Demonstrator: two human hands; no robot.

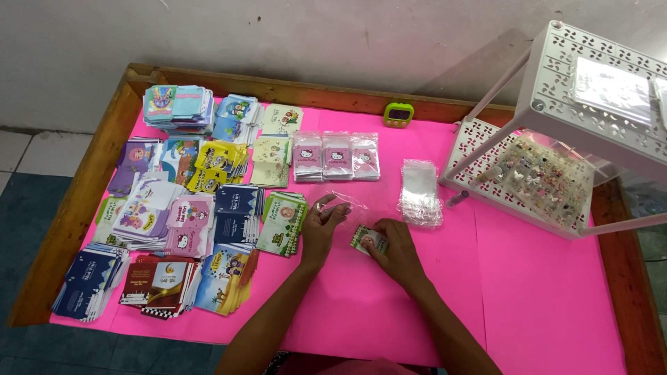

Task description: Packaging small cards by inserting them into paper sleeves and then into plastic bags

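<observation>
Clear sleeve (347, 203) pinched open by the left hand (321, 228) so its mouth faces the small card (367, 239) gripped in the right hand (392, 246), both low over the pink table (542, 292); spare sleeves (420, 192) lie just right, card stacks (187, 208) left, white rack (556, 139) far right

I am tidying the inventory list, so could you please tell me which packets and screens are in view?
Printed packet stacks: left half of pink table, rectangular, many colours.
Three pink packets in clear sleeves: table middle, side by side.
Clear sleeve stack: right of them.
Small timer: far edge, green, dark screen.
Small card: under right hand.
</observation>
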